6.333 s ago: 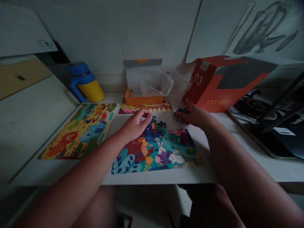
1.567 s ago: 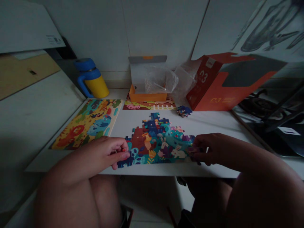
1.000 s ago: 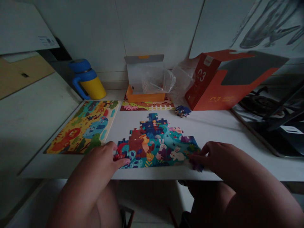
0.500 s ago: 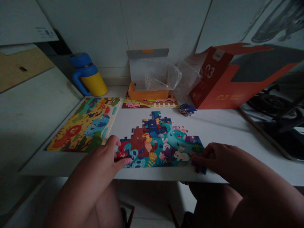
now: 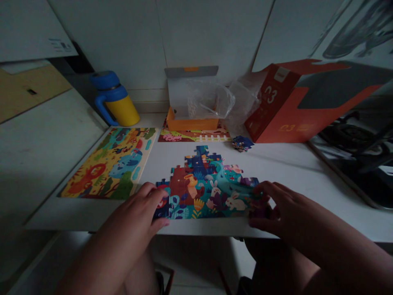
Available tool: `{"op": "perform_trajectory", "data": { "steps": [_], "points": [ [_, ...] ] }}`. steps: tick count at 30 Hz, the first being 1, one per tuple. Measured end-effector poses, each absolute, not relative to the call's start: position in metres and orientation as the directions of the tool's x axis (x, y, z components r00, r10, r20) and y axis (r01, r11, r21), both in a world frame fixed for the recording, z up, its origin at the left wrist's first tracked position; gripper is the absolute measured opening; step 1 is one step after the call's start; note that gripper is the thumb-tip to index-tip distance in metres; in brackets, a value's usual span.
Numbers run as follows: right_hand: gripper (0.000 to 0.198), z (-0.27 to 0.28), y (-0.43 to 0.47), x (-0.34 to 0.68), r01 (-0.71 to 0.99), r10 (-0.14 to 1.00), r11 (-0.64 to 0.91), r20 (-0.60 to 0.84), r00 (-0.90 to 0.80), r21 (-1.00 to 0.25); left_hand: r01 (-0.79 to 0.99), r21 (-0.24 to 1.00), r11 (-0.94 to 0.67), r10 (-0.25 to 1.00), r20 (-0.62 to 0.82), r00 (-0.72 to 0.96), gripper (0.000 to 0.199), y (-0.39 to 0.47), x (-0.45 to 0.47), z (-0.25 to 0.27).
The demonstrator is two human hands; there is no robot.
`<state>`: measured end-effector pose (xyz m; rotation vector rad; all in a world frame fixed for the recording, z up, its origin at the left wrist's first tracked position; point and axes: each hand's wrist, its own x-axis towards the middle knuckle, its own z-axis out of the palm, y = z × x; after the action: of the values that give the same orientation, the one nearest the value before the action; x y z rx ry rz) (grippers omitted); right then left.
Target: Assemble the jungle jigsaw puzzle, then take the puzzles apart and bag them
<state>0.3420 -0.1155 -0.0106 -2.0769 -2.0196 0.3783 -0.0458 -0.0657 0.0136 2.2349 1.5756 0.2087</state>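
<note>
On the white tabletop in front of me lies a partly assembled jigsaw puzzle (image 5: 204, 186), showing rabbits and plants in teal, brown and dark blue, with a stepped upper edge. My left hand (image 5: 146, 209) grips its left edge, fingers on the upper part and thumb at the lower left corner. At the opposite end, my right hand (image 5: 273, 209) has curled fingers and thumb around the lower right edge pieces, partly covering them. Behind the puzzle to the right sits a small pile of loose dark blue pieces (image 5: 242, 143).
A yellow animal puzzle (image 5: 115, 164) lies left, with a blue and yellow jug (image 5: 123, 108) behind it. At the back, an open orange box (image 5: 193, 124) holding clear plastic rests on another puzzle (image 5: 175, 137). A big orange carton (image 5: 285, 119) and a black stove (image 5: 362, 151) stand right.
My right hand's fingers have spread and shifted up and around the right edge pieces. The left hand has moved slightly down, its fingers over the left edge. The puzzle stays nearly in place.
</note>
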Motion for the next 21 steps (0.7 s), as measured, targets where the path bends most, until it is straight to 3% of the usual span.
{"op": "perform_trajectory", "data": {
  "steps": [9,17,21],
  "points": [
    [0.041,-0.022,-0.111,0.343,0.954,0.996,0.053,0.081,-0.03,-0.295,0.838,0.405,-0.367,0.915,-0.009,0.404,0.021,-0.053,-0.036,0.009],
    [0.034,-0.018,-0.117,0.354,0.945,0.991,0.113,0.103,-0.085,-0.308,0.808,0.387,-0.445,0.883,0.036,0.469,0.036,-0.042,-0.046,0.009],
    [0.031,-0.021,-0.117,0.355,0.954,0.992,0.08,0.114,-0.049,-0.29,0.802,0.388,-0.454,0.871,0.003,0.492,0.031,-0.037,-0.048,0.012]
  ]
}}
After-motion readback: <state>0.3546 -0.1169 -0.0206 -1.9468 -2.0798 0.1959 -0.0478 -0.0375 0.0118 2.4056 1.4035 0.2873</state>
